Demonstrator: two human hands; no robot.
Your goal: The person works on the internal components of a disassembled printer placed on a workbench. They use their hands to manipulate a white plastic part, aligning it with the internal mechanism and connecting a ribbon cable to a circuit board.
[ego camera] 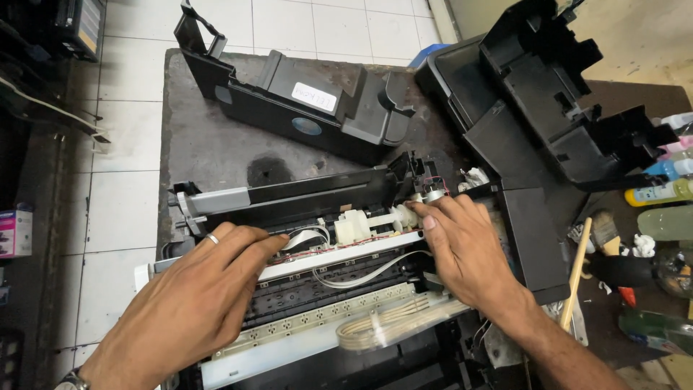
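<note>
Printer (325, 289): opened, cover off, lower centre of the frame on the dark surface (209, 144); its metal rail, white gear parts and black frame lie bare.
Left hand (195, 303): lower left of the frame, palm down, fingers spread flat over the left end of the printer's rail; it grips nothing, only presses or rests there. A ring (212, 238) sits on one finger and a watch (72, 379) shows at the wrist.
Right hand (469, 253): right of centre, palm down, fingertips touching the white gear block (361, 225) and the small motor (431, 193) at the printer's right end; whether they pinch a part or merely touch it I cannot tell.
Ribbon cable (382, 325): flat, pale, looped on the printer's lower part, just under the right hand.
White cable (368, 273): thin strip curving across the black bed between the two hands.
Scanner part (303, 108): black and grey, with a white label, lying across the upper centre of the surface, apart from the printer.
Black cover (548, 94): large, tilted, upper right of the frame, with a flat panel reaching down beside the right hand.
Brush (577, 274): wooden handle, lying at right just beyond the panel.
Bottles (664, 189): several, coloured, at the right edge.
Floor (123, 195): white tiles, left and top of the frame.
</note>
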